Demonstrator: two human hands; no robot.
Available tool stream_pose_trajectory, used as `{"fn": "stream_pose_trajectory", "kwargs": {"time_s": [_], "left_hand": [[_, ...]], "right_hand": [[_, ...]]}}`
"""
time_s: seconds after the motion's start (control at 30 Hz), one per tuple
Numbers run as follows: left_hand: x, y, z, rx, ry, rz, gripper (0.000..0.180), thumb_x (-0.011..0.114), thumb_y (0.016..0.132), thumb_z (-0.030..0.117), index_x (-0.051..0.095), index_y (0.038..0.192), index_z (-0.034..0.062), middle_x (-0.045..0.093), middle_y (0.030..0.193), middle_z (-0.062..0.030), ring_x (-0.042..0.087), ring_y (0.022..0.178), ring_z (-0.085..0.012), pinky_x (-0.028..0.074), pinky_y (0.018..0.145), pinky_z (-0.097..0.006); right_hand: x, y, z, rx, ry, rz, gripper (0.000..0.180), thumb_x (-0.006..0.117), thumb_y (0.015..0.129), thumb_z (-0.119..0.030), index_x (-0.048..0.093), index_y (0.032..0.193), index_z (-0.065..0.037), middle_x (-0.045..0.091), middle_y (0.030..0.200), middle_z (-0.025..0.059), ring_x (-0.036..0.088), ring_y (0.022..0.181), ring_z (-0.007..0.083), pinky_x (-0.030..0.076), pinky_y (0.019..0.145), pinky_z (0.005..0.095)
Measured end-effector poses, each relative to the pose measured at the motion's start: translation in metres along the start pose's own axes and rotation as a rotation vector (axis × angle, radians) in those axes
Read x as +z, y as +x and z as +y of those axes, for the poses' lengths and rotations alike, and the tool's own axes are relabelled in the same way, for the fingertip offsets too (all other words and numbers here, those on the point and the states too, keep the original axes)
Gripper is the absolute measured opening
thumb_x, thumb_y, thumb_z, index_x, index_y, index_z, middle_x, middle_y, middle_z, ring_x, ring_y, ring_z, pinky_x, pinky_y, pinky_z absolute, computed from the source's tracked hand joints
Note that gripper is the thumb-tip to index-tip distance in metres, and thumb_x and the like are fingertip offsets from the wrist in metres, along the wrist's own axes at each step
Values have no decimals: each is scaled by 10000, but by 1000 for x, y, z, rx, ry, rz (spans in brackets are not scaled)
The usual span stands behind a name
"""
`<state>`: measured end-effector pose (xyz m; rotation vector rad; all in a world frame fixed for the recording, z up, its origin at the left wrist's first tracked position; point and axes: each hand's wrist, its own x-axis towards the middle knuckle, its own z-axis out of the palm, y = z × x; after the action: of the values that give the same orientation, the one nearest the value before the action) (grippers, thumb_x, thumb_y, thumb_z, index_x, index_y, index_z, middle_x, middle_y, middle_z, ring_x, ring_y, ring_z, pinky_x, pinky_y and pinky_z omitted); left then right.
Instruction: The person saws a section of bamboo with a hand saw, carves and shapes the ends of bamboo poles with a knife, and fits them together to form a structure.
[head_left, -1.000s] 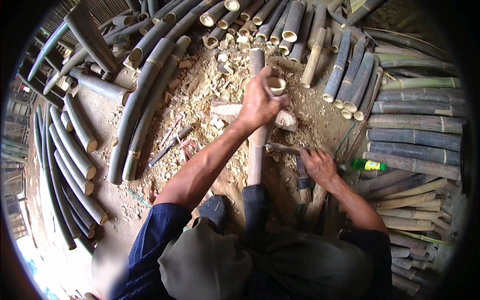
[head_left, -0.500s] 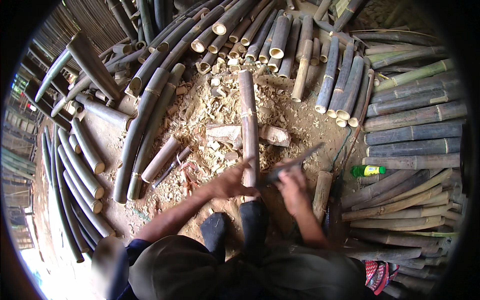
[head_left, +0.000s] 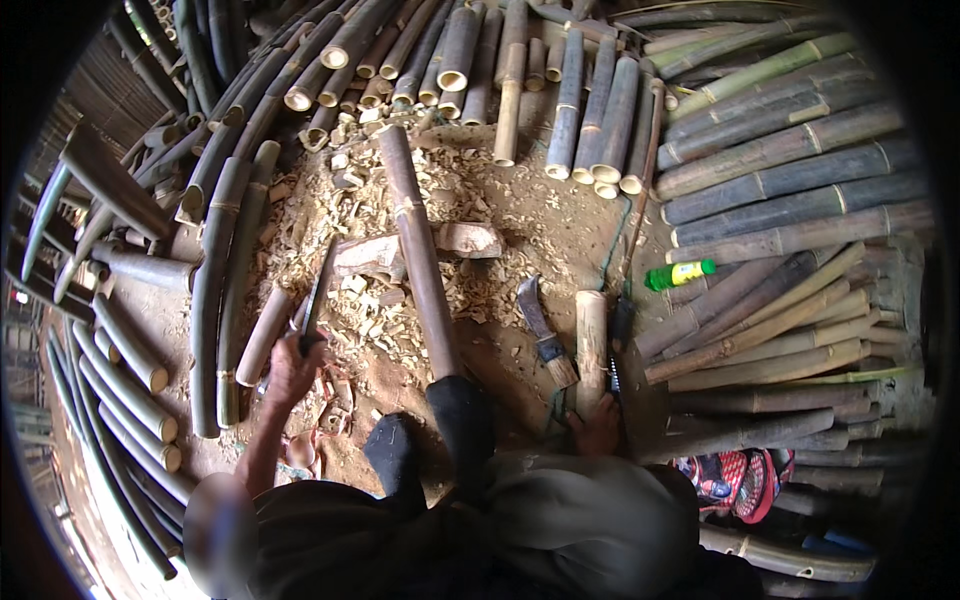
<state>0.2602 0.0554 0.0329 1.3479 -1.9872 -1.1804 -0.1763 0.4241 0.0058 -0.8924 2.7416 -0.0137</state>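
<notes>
My left hand is closed around the near end of a long thin blade, which points away past a short brown bamboo tube. At the right, my right hand grips the near end of a short pale bamboo piece. Just left of that piece, a knife with a curved dark blade and wooden handle lies on the ground. In the middle a brown bamboo pole rests across a pale wood block. My dark-socked foot is at the pole's near end.
Shavings and chips cover the ground around the block. Bamboo lengths lie at the left, cut tubes at the back, and stacked poles at the right. A green bottle lies near the stack, with red patterned cloth closer to me.
My left hand has left the pole and moved left to the thin blade. My right hand has let go of a blade and moved nearer, to the short bamboo piece. The view has shifted.
</notes>
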Motion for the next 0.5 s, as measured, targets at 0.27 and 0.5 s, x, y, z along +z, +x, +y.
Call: {"fn": "stream_pose_trajectory", "kwargs": {"time_s": [0.27,0.5], "left_hand": [[-87,51,63,116,473,-225,314,699,973,299,721,1109,17,720,810,-134,683,735,-206,514,703,-394],[-48,86,57,27,404,-275,382,664,993,414,793,1000,55,706,701,-91,630,579,-188,496,561,-395]], "right_hand": [[-67,-1,-18,-25,617,-217,754,804,669,-264,492,1292,24,641,1182,287,655,1083,386,514,941,467],[-53,76,-58,-310,464,-461,873,808,648,-250,447,1388,41,605,1202,298,592,1160,417,469,1000,460]]}}
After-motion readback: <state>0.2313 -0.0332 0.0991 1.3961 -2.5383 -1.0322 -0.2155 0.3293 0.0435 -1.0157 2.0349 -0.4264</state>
